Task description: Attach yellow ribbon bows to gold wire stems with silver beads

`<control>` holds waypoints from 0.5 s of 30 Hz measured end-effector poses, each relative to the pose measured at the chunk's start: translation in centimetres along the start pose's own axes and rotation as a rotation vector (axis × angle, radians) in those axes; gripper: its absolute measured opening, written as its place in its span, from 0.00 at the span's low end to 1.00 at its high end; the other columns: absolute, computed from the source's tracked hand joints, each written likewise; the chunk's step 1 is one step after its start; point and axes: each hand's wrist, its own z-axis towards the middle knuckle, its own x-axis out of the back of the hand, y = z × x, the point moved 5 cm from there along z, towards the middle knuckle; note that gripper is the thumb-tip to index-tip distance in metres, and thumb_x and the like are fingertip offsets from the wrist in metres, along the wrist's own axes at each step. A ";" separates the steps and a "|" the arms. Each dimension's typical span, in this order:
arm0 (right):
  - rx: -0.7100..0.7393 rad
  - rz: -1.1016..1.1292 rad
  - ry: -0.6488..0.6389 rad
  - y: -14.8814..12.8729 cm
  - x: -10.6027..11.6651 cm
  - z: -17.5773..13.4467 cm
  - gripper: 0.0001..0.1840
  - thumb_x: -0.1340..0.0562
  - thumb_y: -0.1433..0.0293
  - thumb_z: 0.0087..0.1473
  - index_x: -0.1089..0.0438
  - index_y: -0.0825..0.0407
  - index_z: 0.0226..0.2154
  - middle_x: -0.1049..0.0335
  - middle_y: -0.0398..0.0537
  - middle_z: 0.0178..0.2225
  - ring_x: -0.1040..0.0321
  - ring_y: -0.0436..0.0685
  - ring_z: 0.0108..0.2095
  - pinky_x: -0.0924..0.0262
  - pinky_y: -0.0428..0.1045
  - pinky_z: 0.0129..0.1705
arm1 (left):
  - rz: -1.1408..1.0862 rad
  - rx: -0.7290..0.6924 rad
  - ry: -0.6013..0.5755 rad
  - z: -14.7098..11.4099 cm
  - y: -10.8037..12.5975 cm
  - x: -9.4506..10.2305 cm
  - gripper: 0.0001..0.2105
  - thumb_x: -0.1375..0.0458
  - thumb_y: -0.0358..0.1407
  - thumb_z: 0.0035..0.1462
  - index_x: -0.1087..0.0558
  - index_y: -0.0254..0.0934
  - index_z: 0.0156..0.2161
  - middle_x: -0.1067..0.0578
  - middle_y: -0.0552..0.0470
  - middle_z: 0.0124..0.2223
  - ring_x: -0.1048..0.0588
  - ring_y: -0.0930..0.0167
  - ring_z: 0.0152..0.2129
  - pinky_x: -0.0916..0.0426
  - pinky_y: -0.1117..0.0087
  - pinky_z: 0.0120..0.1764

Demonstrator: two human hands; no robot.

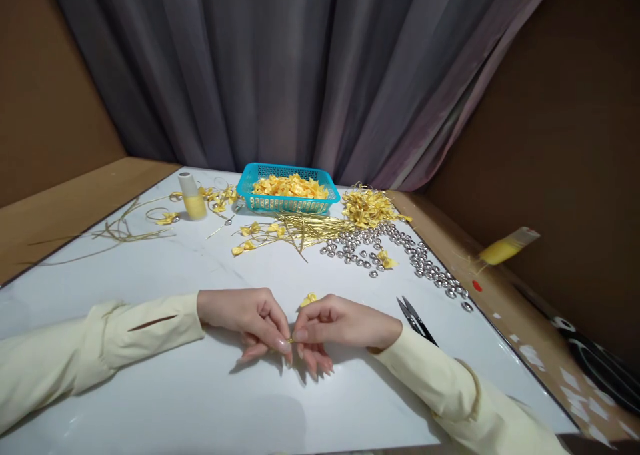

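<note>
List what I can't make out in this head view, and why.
In the head view:
Tiny yellow piece: too small, mostly covered by fingertips of the left hand and right hand.
Yellow ribbon piece: partly covered by the right hand.
Black thread snips: rear end hidden behind the right sleeve.
Black object: cut off by the right edge, so its full shape can't be told.

Tiny yellow strand [291,340] is being pinched, lower ctr of frame, mostly hidden; yellow ribbon pc [309,299] is showing above, partly covered.
</note>
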 end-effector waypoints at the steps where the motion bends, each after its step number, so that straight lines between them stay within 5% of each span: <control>1: -0.003 -0.001 0.000 0.0 0.0 0.0 0.17 0.38 0.60 0.52 0.34 0.59 0.26 0.31 0.42 0.19 0.36 0.43 0.15 0.39 0.40 0.19 | 0.010 -0.005 0.000 0.0 0.0 0.0 0.10 0.39 0.38 0.52 0.22 0.32 0.34 0.33 0.57 0.14 0.37 0.79 0.11 0.54 0.77 0.15; 15: -0.064 -0.006 -0.042 0.2 -0.2 0.0 0.19 0.38 0.58 0.51 0.35 0.58 0.23 0.32 0.40 0.16 0.38 0.43 0.13 0.41 0.40 0.18 | 0.057 -0.010 0.027 0.0 -0.2 0.2 0.09 0.36 0.38 0.49 0.27 0.32 0.29 0.34 0.60 0.15 0.39 0.80 0.12 0.48 0.78 0.18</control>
